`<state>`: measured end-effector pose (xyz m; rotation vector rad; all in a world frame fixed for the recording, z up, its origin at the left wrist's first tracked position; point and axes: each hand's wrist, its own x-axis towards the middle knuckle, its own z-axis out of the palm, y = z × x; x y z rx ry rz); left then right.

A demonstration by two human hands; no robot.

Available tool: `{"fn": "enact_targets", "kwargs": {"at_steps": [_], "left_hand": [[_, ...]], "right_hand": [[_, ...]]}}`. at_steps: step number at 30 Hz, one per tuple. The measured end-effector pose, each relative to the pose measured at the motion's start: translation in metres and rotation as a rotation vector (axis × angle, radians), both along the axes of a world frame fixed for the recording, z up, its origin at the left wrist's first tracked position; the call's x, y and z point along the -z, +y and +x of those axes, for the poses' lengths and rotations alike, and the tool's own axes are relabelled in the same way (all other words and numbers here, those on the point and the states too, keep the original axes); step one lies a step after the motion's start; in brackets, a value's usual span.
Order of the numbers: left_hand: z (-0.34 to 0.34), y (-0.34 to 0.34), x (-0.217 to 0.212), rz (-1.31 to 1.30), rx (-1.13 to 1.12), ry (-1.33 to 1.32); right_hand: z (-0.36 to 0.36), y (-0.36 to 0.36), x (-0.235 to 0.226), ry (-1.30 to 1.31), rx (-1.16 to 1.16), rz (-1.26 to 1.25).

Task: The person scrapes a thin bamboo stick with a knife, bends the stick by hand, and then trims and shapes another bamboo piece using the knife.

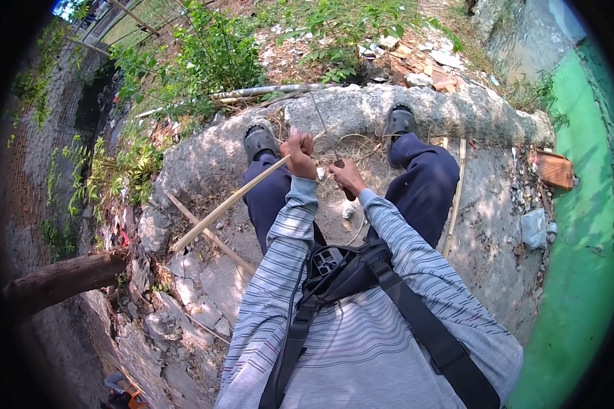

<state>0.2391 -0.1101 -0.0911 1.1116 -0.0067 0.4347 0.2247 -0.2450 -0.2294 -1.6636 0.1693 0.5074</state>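
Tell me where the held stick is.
In the head view, left of centre: the held stick slants from the left hand down and leftward, crossing above another stick on the ground.

A single fisheye camera on the wearer's head looks steeply down from above and behind the bare left hand (300, 153) and bare right hand (348, 178), near enough that a grey-blue striped cloth shirt (361, 341) fills the foreground behind them. Facing forward over both, its wide view takes in leafy green bushes (215, 61) beyond them, a thick brown wooden trunk (68, 278) to their left and a smooth bright green surface (572, 204) to their right.
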Motion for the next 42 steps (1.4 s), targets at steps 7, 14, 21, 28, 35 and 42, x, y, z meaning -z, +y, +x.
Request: {"fn": "enact_targets", "kwargs": {"at_steps": [7,14,21,28,35,42], "left_hand": [[0.001,0.005,-0.001,-0.023,-0.015,0.031],[0.0,0.0,-0.003,-0.026,-0.011,0.017],[0.0,0.002,-0.006,-0.046,-0.074,0.049],[0.004,0.008,-0.005,-0.126,-0.181,0.044],[0.004,0.012,-0.003,-0.149,-0.179,0.044],[0.007,0.016,0.002,-0.216,-0.27,0.029]], "right_hand": [[-0.001,0.008,0.007,-0.102,-0.018,-0.012],[0.0,-0.013,0.028,0.209,0.086,0.083],[-0.004,0.0,0.02,0.141,0.079,-0.016],[-0.006,0.021,-0.02,-0.373,-0.142,-0.007],[-0.009,0.031,-0.034,-0.188,-0.177,0.084],[-0.012,0.042,-0.024,-0.406,-0.128,-0.004]]}}
